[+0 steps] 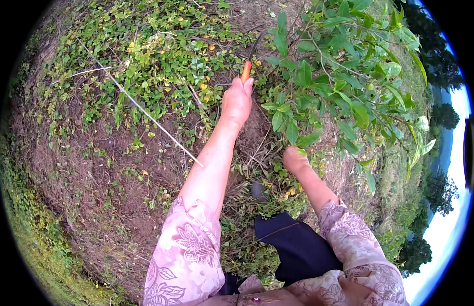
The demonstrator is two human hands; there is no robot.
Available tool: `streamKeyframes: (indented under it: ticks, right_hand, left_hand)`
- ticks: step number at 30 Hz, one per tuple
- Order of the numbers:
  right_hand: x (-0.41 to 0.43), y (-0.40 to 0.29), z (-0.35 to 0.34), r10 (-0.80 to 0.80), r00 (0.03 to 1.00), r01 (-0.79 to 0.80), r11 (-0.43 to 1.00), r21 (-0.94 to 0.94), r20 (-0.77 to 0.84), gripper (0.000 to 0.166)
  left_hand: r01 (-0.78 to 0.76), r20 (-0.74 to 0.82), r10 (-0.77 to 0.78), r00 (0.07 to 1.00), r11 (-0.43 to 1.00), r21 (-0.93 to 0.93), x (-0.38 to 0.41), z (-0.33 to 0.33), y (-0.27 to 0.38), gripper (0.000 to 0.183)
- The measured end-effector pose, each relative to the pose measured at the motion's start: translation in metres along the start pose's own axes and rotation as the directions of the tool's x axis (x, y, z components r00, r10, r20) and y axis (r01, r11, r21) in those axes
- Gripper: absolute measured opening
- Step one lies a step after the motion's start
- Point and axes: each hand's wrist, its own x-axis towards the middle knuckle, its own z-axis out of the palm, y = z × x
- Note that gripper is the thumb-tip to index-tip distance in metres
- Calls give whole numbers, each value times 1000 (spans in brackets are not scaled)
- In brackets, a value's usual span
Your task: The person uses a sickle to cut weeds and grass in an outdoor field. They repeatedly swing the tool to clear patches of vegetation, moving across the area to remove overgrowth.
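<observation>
My left hand [237, 100] is stretched forward, closed around the orange handle of a sickle [246, 72]. The sickle's dark curved blade [255, 46] points away from me, its far end reaching the leaves of a shrub. My right hand [295, 160] is low beneath the leafy shrub [336, 76], beside the weeds at its base. Its fingers are bent out of sight under leaves, so what they hold is hidden. Bare soil [256, 134] with dry stalks lies between the two hands.
Low green weeds [156, 72] with some yellow leaves cover the ground ahead and left. A long dry stalk [139, 109] slants toward my left forearm. My dark trouser leg [298, 244] and a shoe [257, 191] are below. Trees [445, 116] stand at the far right.
</observation>
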Motion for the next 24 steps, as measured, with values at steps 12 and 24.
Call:
streamKeyframes:
  ticks: [12, 24]
  right_hand:
    - [-61, -17, -110, 265, 858, -110, 931, 347, -439, 60]
    - [-18, 21, 9, -92, 972, 77, 994, 80, 214, 18]
  left_hand:
    - [415, 354, -392, 849, 910, 14, -277, 2, -84, 33]
    - [48, 375, -109, 921, 984, 170, -233, -9, -59, 32]
